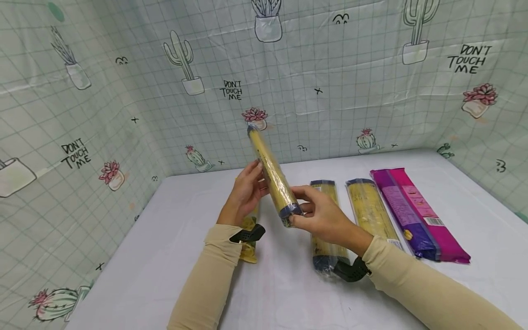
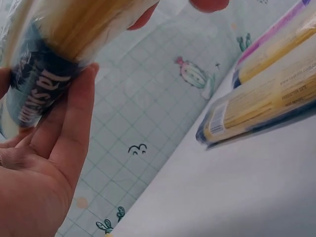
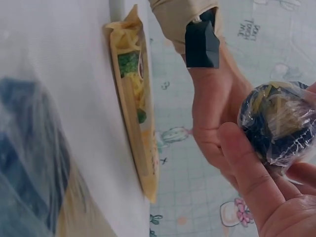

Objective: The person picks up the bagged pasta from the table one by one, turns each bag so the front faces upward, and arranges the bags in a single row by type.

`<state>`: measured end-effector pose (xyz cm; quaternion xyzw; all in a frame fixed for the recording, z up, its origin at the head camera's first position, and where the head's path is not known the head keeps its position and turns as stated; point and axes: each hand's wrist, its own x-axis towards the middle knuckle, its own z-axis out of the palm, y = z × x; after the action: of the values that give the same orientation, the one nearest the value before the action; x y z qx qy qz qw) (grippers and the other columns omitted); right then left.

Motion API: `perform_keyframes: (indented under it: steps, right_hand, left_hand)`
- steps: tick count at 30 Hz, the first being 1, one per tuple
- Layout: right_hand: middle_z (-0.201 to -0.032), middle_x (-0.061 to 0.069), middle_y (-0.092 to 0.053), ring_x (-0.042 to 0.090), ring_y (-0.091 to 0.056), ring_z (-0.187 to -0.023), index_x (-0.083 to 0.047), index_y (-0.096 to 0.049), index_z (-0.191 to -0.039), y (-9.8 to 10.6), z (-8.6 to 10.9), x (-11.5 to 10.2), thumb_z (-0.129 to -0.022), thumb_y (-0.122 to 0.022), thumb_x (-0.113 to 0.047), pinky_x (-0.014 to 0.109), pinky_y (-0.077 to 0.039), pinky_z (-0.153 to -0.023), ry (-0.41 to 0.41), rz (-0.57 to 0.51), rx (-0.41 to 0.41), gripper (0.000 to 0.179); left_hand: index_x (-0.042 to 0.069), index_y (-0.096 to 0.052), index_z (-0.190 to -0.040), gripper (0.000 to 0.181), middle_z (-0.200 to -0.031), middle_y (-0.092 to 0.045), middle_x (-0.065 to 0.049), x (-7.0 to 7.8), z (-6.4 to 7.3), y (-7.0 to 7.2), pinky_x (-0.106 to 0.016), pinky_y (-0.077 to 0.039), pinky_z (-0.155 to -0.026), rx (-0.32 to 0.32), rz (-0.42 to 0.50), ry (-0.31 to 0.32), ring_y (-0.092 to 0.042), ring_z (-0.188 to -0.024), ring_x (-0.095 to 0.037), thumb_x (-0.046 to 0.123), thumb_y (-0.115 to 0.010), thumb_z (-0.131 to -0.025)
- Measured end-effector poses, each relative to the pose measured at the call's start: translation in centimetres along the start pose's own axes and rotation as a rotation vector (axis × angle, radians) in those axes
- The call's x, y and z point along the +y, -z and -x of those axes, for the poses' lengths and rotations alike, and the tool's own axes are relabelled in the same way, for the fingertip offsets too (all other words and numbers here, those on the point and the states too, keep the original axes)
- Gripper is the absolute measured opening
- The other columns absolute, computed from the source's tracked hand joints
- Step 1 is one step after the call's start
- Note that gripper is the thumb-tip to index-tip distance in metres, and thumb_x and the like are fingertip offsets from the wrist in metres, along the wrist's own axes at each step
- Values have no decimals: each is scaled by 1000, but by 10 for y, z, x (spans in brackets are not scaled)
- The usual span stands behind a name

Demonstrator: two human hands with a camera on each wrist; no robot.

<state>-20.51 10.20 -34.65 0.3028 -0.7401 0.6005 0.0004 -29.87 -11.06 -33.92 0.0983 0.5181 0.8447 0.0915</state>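
Note:
Both hands hold a pack of spaghetti (image 1: 270, 172) up over the table, tilted, in clear plastic with dark blue end bands. My left hand (image 1: 246, 189) holds it from the left side, its fingers partly hidden behind the pack. At the lower end, thumb and fingers of my right hand (image 1: 326, 215) grip the blue band. White lettering shows on the blue band (image 2: 42, 81) in the left wrist view, with fingers curled round it. From the right wrist view the crinkled plastic end (image 3: 279, 123) faces the camera between the right thumb and fingers.
Two more spaghetti packs lie on the white table, one (image 1: 326, 250) under the right hand and another (image 1: 371, 206) beside it. Farther right lies a purple and pink packet (image 1: 420, 215). A yellow pasta packet (image 3: 131, 94) lies by the left forearm. Patterned cloth (image 1: 305, 68) walls the back and sides.

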Motion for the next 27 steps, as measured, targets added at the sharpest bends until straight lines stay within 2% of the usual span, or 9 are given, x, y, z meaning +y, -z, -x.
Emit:
perform_keyframes:
  steps: [10,15,20,24,27]
  right_hand:
    - [-132,21,-54,29,-67,-107,1,-44,-142,3,-1,1,-88,-70,-2,39,-60,-74,-29,-37,-67,60]
    - [-132,18,-54,26,-67,-103,-1,-43,-145,8,-1,-3,-89,-72,-8,38,-59,-76,-52,4,-107,63]
    - [-134,13,-55,21,-68,-103,-4,-43,-148,13,0,-6,-90,-74,-15,35,-58,-81,-63,95,-125,67]
    - [-132,13,-57,19,-68,-101,-4,-43,-149,14,-1,-7,-90,-75,-17,34,-58,-79,-50,153,-122,69]
    - [-136,13,-55,20,-68,-100,-8,-40,-152,13,-2,-9,-88,-76,-15,34,-59,-76,-38,153,-120,74]
  left_hand:
    - [7,-41,-148,46,-110,-62,-11,-1,0,-4,-28,-56,-64,78,-22,-52,-70,-79,-15,19,-54,-106]
    - [5,-42,-147,46,-106,-63,-10,0,1,-6,-28,-56,-62,105,-1,-47,-70,-76,-15,17,-56,-104]
    - [5,-40,-147,50,-106,-64,-10,2,0,-7,-28,-57,-61,136,28,-56,-71,-74,-16,16,-59,-102]
    - [3,-42,-144,49,-100,-66,-8,4,-1,-8,-28,-57,-60,162,53,-65,-71,-72,-16,14,-61,-101]
    - [2,-46,-142,47,-96,-67,-7,5,0,-9,-26,-56,-59,184,26,-70,-70,-71,-14,14,-63,-99]
